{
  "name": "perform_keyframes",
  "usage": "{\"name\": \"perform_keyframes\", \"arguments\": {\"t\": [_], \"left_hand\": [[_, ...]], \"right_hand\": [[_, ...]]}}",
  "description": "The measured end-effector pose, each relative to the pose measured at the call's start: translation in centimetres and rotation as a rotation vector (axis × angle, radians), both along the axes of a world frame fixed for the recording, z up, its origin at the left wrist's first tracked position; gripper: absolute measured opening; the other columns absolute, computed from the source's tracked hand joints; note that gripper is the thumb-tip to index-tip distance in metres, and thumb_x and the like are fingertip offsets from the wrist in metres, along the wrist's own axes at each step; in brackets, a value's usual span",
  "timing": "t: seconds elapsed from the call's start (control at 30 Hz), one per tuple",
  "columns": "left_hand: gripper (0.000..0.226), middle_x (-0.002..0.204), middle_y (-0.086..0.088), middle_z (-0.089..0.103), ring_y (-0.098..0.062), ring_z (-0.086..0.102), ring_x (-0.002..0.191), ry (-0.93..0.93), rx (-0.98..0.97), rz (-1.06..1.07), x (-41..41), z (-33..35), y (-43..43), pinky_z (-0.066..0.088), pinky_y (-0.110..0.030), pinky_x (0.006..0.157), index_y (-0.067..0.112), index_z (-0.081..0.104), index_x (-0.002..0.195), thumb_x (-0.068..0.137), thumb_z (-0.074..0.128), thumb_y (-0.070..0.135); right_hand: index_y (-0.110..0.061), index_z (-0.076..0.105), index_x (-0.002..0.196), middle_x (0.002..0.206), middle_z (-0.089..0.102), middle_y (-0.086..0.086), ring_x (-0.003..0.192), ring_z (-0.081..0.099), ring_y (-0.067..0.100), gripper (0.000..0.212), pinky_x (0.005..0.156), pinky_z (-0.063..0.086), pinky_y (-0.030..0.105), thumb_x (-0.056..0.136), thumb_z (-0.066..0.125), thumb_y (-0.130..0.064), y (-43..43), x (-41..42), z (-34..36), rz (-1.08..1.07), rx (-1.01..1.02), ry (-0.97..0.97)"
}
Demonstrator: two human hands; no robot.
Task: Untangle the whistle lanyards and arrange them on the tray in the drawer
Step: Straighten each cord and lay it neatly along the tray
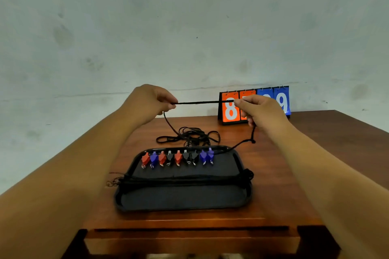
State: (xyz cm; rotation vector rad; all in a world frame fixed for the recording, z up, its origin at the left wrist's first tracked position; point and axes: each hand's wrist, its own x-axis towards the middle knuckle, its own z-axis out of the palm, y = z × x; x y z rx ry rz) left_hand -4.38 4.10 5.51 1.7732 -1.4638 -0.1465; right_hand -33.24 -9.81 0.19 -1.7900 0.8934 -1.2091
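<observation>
A black tray (183, 197) lies on the wooden table. Along its far side stands a row of several whistles (177, 157), red, blue and black. My left hand (150, 101) and my right hand (260, 110) are raised above the table, each pinching one black lanyard cord (202, 102) stretched taut between them. From my left hand the cord drops to a tangle of black lanyards (189, 135) behind the tray. From my right hand it hangs to a knot (253, 141), then runs to the rightmost blue whistle (210, 155). Straightened cords (185, 178) cross the tray's middle.
A flip scoreboard (254, 105) with orange and blue number cards stands at the table's back right against the wall. The table's front edge (189, 224) with a drawer slot is just below the tray.
</observation>
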Motion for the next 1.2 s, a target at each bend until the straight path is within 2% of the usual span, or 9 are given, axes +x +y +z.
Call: {"name": "perform_keyframes", "arguments": {"t": [0.13, 0.23, 0.37, 0.53, 0.63, 0.7, 0.87, 1.0, 1.2], "left_hand": [[0.025, 0.094, 0.013, 0.083, -0.006, 0.079, 0.092, -0.003, 0.04, 0.029, 1.9, 0.5, 2.4, 0.062, -0.045, 0.098, 0.032, 0.083, 0.104, 0.098, 0.075, 0.009], [0.021, 0.102, 0.011, 0.082, -0.001, 0.079, 0.088, 0.001, 0.02, 0.027, 3.4, 0.1, 4.3, 0.057, -0.03, 0.1, 0.031, 0.082, 0.105, 0.095, 0.08, 0.012], [0.011, 0.112, 0.014, 0.08, -0.006, 0.076, 0.1, 0.021, -0.01, 0.094, 5.4, -1.4, 6.4, 0.054, -0.033, 0.105, 0.025, 0.085, 0.098, 0.092, 0.085, 0.016], [0.007, 0.087, 0.013, 0.082, 0.001, 0.076, 0.082, 0.001, 0.036, 0.117, 6.1, -2.9, 8.3, 0.047, -0.018, 0.079, 0.027, 0.084, 0.097, 0.095, 0.081, 0.02], [0.009, 0.084, 0.018, 0.08, -0.001, 0.077, 0.076, -0.003, 0.044, 0.108, 6.5, -3.5, 9.0, 0.047, -0.019, 0.077, 0.028, 0.082, 0.098, 0.099, 0.077, 0.021], [0.01, 0.084, 0.018, 0.079, -0.003, 0.077, 0.074, -0.002, 0.033, 0.112, 6.8, -3.8, 9.4, 0.049, -0.022, 0.077, 0.03, 0.081, 0.098, 0.1, 0.075, 0.022], [0.009, 0.09, 0.002, 0.08, -0.008, 0.078, 0.077, 0.089, 0.011, 0.119, 7.5, -5.1, 10.4, 0.057, -0.023, 0.079, 0.025, 0.08, 0.104, 0.102, 0.073, 0.021], [0.009, 0.098, -0.013, 0.078, -0.017, 0.076, 0.082, 0.282, 0.021, 0.027, 7.8, -6.5, 11.0, 0.065, -0.028, 0.078, 0.012, 0.076, 0.11, 0.103, 0.072, 0.016], [0.01, 0.091, -0.01, 0.08, -0.024, 0.079, 0.085, 0.339, 0.02, 0.001, 8.6, -8.7, 12.1, 0.066, -0.029, 0.083, 0.012, 0.081, 0.104, 0.093, 0.081, 0.013]], "right_hand": [[-0.024, 0.079, 0.099, 0.077, 0.075, 0.0, 0.06, 0.061, 0.006, 0.014, 0.058, 0.054, 0.018, 0.098, 0.077, -0.038, 0.9, -1.1, -0.3, -0.032, -0.036, 0.117], [-0.027, 0.077, 0.101, 0.084, 0.078, 0.0, 0.071, 0.068, 0.01, 0.013, 0.064, 0.052, 0.019, 0.098, 0.077, -0.04, 1.4, -1.8, -1.1, -0.07, -0.036, 0.179], [-0.03, 0.078, 0.104, 0.089, 0.079, -0.002, 0.09, 0.074, 0.012, 0.013, 0.084, 0.057, 0.029, 0.097, 0.078, -0.04, 2.1, -2.2, -2.5, -0.081, -0.018, 0.195], [-0.032, 0.077, 0.103, 0.097, 0.077, -0.007, 0.094, 0.071, 0.012, 0.01, 0.083, 0.057, 0.03, 0.096, 0.079, -0.039, 2.7, -2.2, -3.7, -0.064, -0.014, 0.243], [-0.03, 0.076, 0.108, 0.103, 0.076, -0.006, 0.092, 0.074, 0.018, 0.012, 0.079, 0.056, 0.028, 0.098, 0.078, -0.036, 2.6, -2.3, -4.6, -0.053, 0.001, 0.266], [-0.029, 0.075, 0.11, 0.097, 0.079, -0.004, 0.088, 0.077, 0.019, 0.01, 0.077, 0.058, 0.027, 0.1, 0.075, -0.033, 2.7, -2.5, -5.1, -0.049, 0.028, 0.258], [-0.019, 0.074, 0.114, 0.098, 0.081, 0.003, 0.089, 0.081, 0.017, 0.01, 0.089, 0.066, 0.044, 0.105, 0.069, -0.021, 2.8, -3.0, -6.6, 0.016, 0.11, 0.203], [-0.011, 0.074, 0.119, 0.098, 0.083, 0.007, 0.094, 0.081, 0.024, 0.015, 0.088, 0.065, 0.04, 0.105, 0.067, -0.013, 3.6, -3.3, -7.2, 0.059, 0.217, 0.054], [-0.017, 0.078, 0.114, 0.103, 0.081, 0.01, 0.095, 0.075, 0.022, 0.013, 0.089, 0.064, 0.038, 0.105, 0.068, -0.016, 4.3, -3.2, -7.8, -0.001, 0.279, -0.043]]}}
